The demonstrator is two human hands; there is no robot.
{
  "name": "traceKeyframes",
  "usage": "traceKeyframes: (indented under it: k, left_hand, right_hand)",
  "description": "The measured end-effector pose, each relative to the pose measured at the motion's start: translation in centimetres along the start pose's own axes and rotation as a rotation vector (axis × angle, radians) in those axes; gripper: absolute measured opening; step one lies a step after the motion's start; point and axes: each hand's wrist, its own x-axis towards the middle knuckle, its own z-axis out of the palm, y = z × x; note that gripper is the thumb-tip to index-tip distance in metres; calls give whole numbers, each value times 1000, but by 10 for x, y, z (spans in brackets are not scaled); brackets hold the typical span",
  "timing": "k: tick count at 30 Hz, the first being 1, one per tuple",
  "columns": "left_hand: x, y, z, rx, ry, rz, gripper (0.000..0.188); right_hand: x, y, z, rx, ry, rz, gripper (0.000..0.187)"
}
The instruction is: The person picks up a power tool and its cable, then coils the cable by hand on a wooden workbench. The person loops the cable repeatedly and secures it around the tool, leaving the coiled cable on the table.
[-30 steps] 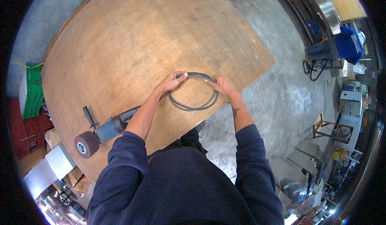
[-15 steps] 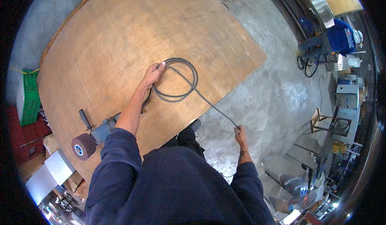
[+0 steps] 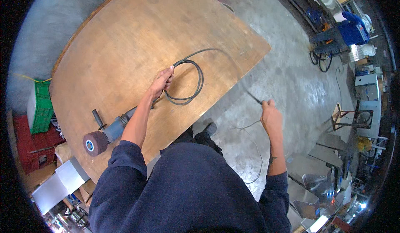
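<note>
My left hand [image 3: 163, 81] is closed round a black power cord [image 3: 201, 79], gathered in loops above the wooden table. From the loops a single run arcs right past the table edge to my right hand [image 3: 271, 113], whose fingers are wrapped round it. Part of that run is smeared by motion. Below my right hand a thinner-looking stretch of cord trails down toward the floor. Beside my left forearm a blue-grey power tool [image 3: 114, 129] lies on the table [image 3: 137, 37]. It has a black side handle [image 3: 98, 119] and a brown abrasive drum [image 3: 95, 144].
At the left stand a green crate [image 3: 41, 107] and a red crate [image 3: 39, 138]. Sheet metal parts [image 3: 318, 166] lie at lower right. A small wooden-topped metal frame [image 3: 352, 117] stands on the concrete floor [image 3: 291, 74]. Another person [image 3: 348, 32] is at upper right.
My right hand has risen and moved outward to the right, carrying the cord with it. The run between my hands now arcs up and over instead of crossing the loops straight. My left hand keeps its grip.
</note>
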Motion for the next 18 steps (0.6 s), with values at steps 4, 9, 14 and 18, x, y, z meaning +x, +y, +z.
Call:
traceKeyframes:
  k: [4,9,14,18]
  left_hand:
    - [-24,3,13,28,21,28,39]
    - [-50,-3,17,41,-18,14,38]
    - [-55,-3,21,0,-158,85,34]
    - [-57,-5,20,-16,-191,108,33]
  right_hand:
    - [12,-38,2,-160,-63,-489,14]
    - [64,-124,-16,11,-1,-939,16]
    - [114,-197,-15,378,-139,-987,20]
    - [126,-232,3,640,-87,-918,23]
